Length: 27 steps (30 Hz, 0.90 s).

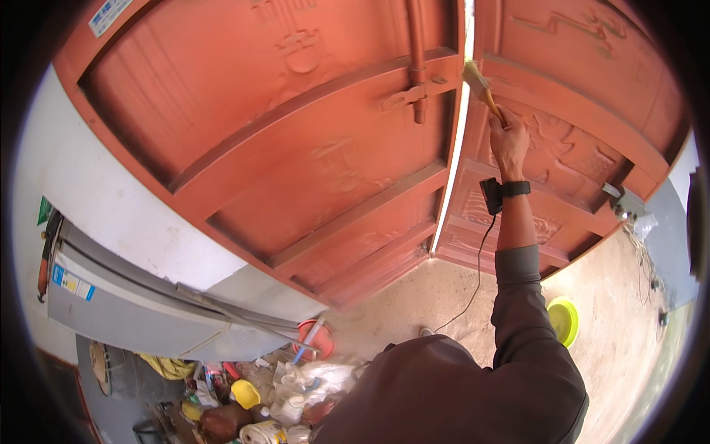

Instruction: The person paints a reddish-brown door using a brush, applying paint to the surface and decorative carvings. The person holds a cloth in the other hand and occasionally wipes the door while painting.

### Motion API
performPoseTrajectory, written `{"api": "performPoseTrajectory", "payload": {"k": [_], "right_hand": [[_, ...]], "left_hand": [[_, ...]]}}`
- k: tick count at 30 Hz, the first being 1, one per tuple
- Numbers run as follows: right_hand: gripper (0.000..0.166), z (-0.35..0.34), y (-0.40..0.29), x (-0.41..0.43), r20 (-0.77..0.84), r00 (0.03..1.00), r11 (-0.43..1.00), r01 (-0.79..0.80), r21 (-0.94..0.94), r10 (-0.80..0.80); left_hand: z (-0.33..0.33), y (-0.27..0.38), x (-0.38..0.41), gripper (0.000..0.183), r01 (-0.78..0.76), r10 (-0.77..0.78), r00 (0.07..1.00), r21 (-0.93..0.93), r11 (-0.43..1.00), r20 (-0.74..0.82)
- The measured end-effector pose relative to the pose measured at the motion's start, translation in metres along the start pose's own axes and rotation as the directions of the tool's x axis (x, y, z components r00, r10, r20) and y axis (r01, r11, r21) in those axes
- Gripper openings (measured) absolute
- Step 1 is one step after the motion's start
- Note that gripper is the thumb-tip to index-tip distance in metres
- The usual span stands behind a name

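Observation:
My right hand (508, 140) is raised and grips the wooden handle of a flat paintbrush (478, 83). The bristles are at the bright gap between two red metal door leaves. They lie by the edge of the right door leaf (571, 91), but whether they touch it I cannot tell. On the left door leaf (327, 188), a slide bolt (417, 91) with a long vertical rod sits close to the gap. A black strap with a small device (491, 195) is around my right wrist, and a cable hangs from it. My left hand is out of view.
A grey appliance (144, 311) lines the left wall. Below it lie plastic bags (310, 383), a yellow bowl-like item (246, 394) and other clutter, with a red bucket (315, 338) nearby. A yellow-green basin (563, 322) stands on the concrete floor (599, 277) at right. Loose wires (640, 261) hang along the right wall.

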State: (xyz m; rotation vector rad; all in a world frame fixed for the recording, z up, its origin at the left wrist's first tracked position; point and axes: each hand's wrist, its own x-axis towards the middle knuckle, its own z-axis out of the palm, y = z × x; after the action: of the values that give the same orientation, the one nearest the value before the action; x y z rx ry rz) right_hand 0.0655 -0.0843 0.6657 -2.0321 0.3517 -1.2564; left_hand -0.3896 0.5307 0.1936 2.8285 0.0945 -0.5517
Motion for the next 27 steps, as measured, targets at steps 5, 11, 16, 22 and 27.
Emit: {"api": "performPoseTrajectory", "payload": {"k": [5,11,16,22,27], "right_hand": [[0.031,0.046,0.013,-0.034,0.245,0.923,0.915,0.349,-0.203,-0.298],[0.027,-0.003,0.02,-0.055,0.334,0.933,0.99,0.113,0.085,-0.135],[0.026,0.01,-0.025,-0.05,0.063,0.99,0.983,0.114,0.146,-0.124],[0.029,0.05,-0.054,-0.121,0.407,0.614,0.735,0.596,0.323,-0.676],[0.026,0.025,-0.085,-0.122,0.446,0.829,0.903,0.152,0.402,-0.338]], "left_hand": [[-0.003,0.007,0.005,0.031,0.001,-0.001,1.0,0.01,1.0,-0.009],[0.007,0.009,-0.005,0.031,0.036,-0.036,0.999,-0.005,0.999,0.011],[0.003,0.006,-0.001,0.031,0.034,-0.034,0.999,0.011,0.999,0.024],[-0.011,0.0,0.03,0.031,-0.038,0.037,0.999,0.029,0.999,0.035],[-0.008,-0.003,0.031,0.031,-0.061,0.059,0.997,0.033,0.998,0.058]]}}
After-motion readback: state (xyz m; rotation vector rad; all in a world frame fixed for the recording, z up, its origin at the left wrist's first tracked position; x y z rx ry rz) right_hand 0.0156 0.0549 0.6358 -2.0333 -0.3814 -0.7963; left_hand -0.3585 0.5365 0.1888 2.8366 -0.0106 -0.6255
